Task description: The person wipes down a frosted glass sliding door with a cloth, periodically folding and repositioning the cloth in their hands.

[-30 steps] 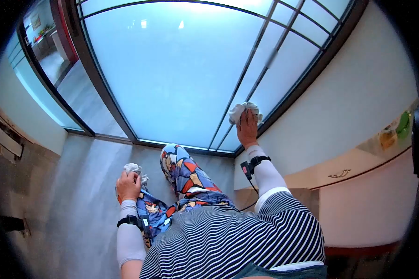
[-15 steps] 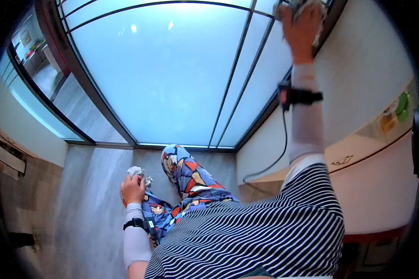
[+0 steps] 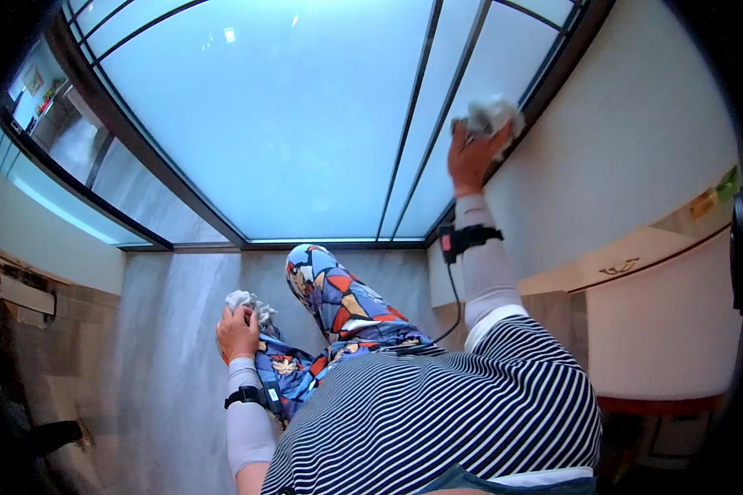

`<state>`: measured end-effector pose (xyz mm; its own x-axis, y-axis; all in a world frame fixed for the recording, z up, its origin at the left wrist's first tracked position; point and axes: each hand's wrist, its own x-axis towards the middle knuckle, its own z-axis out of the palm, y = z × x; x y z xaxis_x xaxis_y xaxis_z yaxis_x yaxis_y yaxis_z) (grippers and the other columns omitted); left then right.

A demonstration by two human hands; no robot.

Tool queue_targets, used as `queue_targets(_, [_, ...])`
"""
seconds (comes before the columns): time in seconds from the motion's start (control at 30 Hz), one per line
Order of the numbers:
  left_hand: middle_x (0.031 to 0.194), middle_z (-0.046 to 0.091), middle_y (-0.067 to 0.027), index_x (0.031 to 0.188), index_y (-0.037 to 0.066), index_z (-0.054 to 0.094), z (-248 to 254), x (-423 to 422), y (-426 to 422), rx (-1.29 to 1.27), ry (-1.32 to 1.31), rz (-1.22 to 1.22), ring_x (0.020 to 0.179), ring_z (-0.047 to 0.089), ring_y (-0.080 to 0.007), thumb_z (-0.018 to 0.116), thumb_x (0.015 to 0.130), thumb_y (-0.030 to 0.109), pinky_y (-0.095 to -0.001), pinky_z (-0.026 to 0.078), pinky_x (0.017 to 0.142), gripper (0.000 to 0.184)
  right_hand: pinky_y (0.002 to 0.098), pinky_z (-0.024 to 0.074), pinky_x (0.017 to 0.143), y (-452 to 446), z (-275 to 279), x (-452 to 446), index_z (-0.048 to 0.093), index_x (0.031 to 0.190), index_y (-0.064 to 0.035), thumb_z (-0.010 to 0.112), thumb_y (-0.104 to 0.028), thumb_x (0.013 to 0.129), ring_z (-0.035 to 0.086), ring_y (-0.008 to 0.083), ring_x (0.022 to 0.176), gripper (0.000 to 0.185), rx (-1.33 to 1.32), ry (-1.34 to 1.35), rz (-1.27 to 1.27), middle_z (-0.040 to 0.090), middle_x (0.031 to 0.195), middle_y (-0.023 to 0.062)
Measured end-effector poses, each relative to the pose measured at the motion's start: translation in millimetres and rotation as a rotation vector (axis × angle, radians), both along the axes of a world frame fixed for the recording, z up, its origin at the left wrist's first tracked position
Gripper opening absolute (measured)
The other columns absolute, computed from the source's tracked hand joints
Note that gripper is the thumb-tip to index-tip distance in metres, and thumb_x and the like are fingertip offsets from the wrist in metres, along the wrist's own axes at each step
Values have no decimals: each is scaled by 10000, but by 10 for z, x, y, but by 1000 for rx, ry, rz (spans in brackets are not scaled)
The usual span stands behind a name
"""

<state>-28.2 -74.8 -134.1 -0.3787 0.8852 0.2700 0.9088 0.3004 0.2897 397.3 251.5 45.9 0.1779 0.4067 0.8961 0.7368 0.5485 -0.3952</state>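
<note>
My right hand is raised against the frosted glass door panel, near its dark right frame. Its fingers are closed on a crumpled grey-white cloth, which lies on the narrow pane by the frame. Low on the left, beside my knee, my left hand grips another crumpled white cloth. That cloth bulges out above the fingers; the fingertips are partly hidden.
A dark strap with a cable hangs from my right forearm. To the right stand a pale wall and a white drawer cabinet. On the left a doorway opens to another room. Grey flooring lies below.
My right hand has moved down and to the left along the glass with its cloth. The left hand has hardly moved and still holds its cloth. The view has shifted slightly.
</note>
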Motion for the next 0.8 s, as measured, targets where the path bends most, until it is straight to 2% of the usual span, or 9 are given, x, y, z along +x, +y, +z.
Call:
queue_targets(0.1, [896,578,-75,814,170,646,40,20,15,-37,-4,29,853,588,-296,702,802,284,-434,446,740,127,548,80,1162,117,-1094,-54,496,1322,58,578,-321,942,136,509,1395,543,-63,78,-121,96,1521,341])
queue_targets(0.23, [911,590,-72,826,176,655,70,35,34,-75,-12,57,853,596,-293,697,807,289,-434,448,747,122,556,97,1149,131,-1855,-211,418,1362,46,552,-291,965,188,456,1396,538,-407,97,-194,295,1454,338])
queue_targets(0.33, [914,596,-75,831,174,659,93,68,58,-96,7,58,854,603,-291,691,813,288,-438,454,747,120,538,221,1115,214,-2287,-381,285,1422,34,548,-295,973,338,415,1340,616,-284,561,-243,418,1372,321])
queue_targets(0.4, [911,595,-78,839,171,660,124,79,75,-90,12,58,861,604,-298,690,819,298,-444,457,741,132,478,352,1049,280,-2553,-426,227,1423,14,529,-337,983,479,385,1233,639,-537,948,-284,459,1334,293])
queue_targets(0.43, [911,595,-78,839,171,660,141,78,81,-104,16,62,861,604,-298,690,819,298,-444,457,741,132,423,412,1004,527,-3044,-373,328,1366,0,499,-341,994,564,358,1104,533,-467,1210,-226,545,1234,252])
queue_targets(0.53, [914,593,-83,847,170,660,204,114,131,-154,-33,77,870,604,-307,690,826,315,-445,461,742,149,354,454,921,565,-3384,-243,526,1137,-86,533,-231,915,594,225,972,266,-951,1717,73,646,1072,99])
queue_targets(0.57, [915,592,-84,849,171,660,229,130,159,-164,-34,92,872,604,-309,689,829,322,-443,462,746,156,327,413,710,599,-3493,-228,506,913,-131,461,-251,922,519,207,745,128,-924,1897,226,585,861,46])
queue_targets(0.6, [915,591,-85,851,171,660,251,142,191,-173,-34,108,875,604,-310,689,832,330,-440,463,749,162,301,371,499,608,-3559,-225,487,688,-176,390,-270,929,444,189,517,276,-882,2071,384,523,651,-6])
queue_targets(0.8, [922,593,-85,850,177,659,272,202,328,-220,-27,98,878,609,-311,677,836,319,-446,469,744,144,390,485,577,454,-2600,-1142,482,694,-188,455,-263,912,485,200,519,232,-798,2254,624,531,622,0])
